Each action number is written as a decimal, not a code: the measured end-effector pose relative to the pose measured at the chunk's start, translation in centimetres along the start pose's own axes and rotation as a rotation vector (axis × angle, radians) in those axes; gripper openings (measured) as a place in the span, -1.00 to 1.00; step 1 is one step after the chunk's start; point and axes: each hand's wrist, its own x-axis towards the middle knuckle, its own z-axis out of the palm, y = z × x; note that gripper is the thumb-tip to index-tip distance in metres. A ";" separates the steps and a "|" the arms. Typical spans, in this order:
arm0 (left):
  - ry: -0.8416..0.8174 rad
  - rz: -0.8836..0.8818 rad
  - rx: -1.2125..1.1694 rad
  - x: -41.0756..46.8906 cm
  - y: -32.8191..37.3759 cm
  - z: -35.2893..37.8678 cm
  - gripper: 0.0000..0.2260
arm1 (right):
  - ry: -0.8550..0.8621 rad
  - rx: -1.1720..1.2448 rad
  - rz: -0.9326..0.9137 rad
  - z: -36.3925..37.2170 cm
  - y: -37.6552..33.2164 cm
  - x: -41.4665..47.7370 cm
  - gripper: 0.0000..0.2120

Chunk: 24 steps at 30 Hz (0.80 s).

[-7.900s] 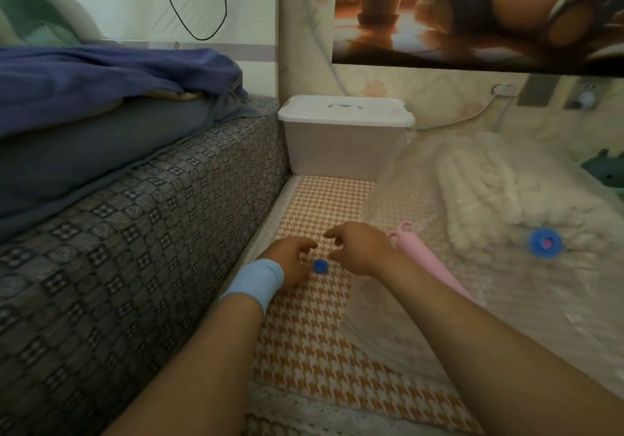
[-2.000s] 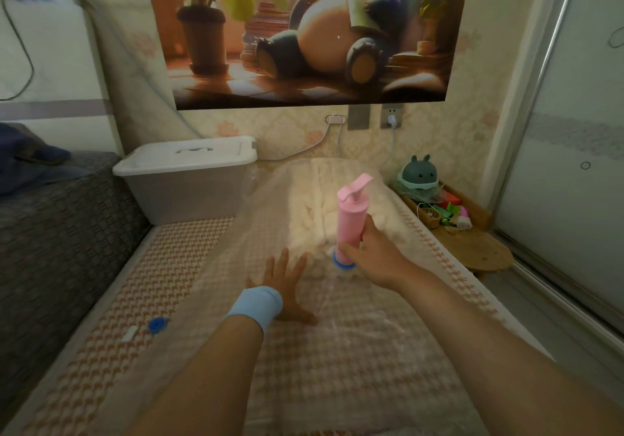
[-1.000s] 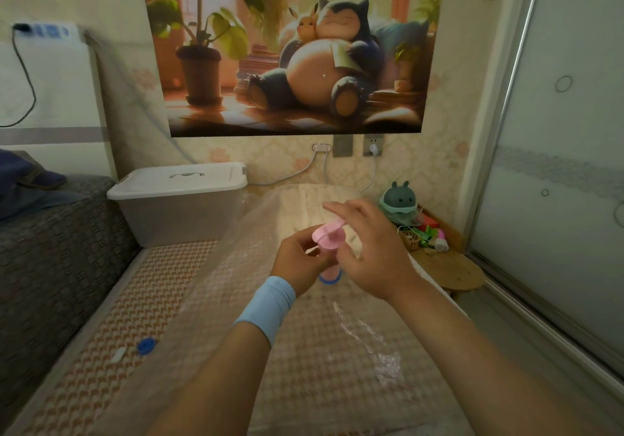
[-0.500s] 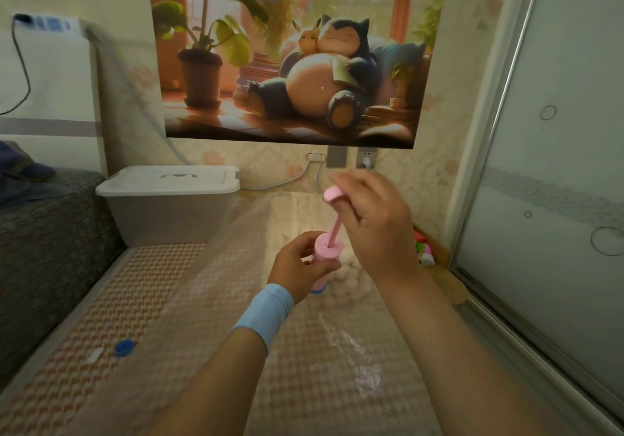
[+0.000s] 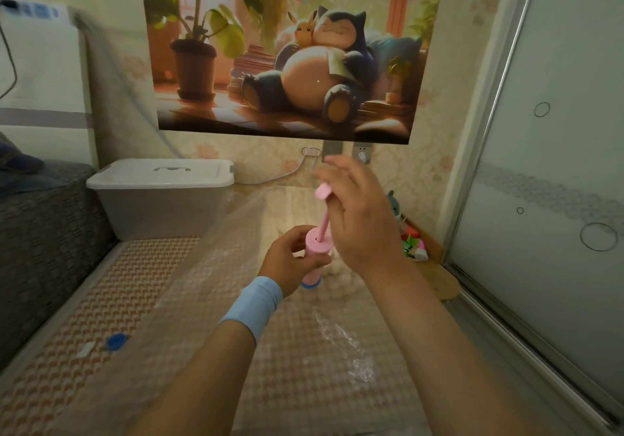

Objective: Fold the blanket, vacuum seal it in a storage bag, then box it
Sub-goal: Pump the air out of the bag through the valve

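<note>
The left grip (image 5: 290,261) is curled round the barrel of the pink pump (image 5: 318,242), which stands upright on the clear storage bag (image 5: 219,300). The right grip (image 5: 361,223), just above it, pinches the raised plunger handle (image 5: 323,192); the white blanket (image 5: 339,272) lies inside the bag beneath both grips.

1. No text, brand, number or sign clear enough to read.
2. Blue marks on the white appliance (image 5: 35,13) at upper left, too blurred to make out.
3. Small sheet in the cartoon poster (image 5: 287,50), too small to make out any writing.
</note>
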 end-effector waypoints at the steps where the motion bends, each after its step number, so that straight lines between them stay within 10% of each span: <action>1: -0.011 -0.004 0.004 0.0 -0.1 0.1 -0.61 | 0.093 0.000 -0.020 -0.4 -0.3 0.4 -0.68; 4: -0.016 -0.020 0.003 -0.2 -0.3 0.5 -0.65 | 0.066 0.021 0.036 0.6 -0.3 -0.8 -0.71; 10: -0.002 -0.023 0.022 -0.1 -0.2 -0.1 -0.70 | -0.519 0.025 0.245 3.5 2.0 -3.9 -0.74; 18: -0.038 -0.010 -0.005 0.1 -0.3 0.3 -0.68 | 0.205 0.039 -0.021 0.0 -1.3 0.6 -0.71; 24: -0.004 -0.013 0.042 0.1 -0.7 -0.1 -0.68 | -0.464 0.045 0.266 3.7 1.4 -3.8 -0.63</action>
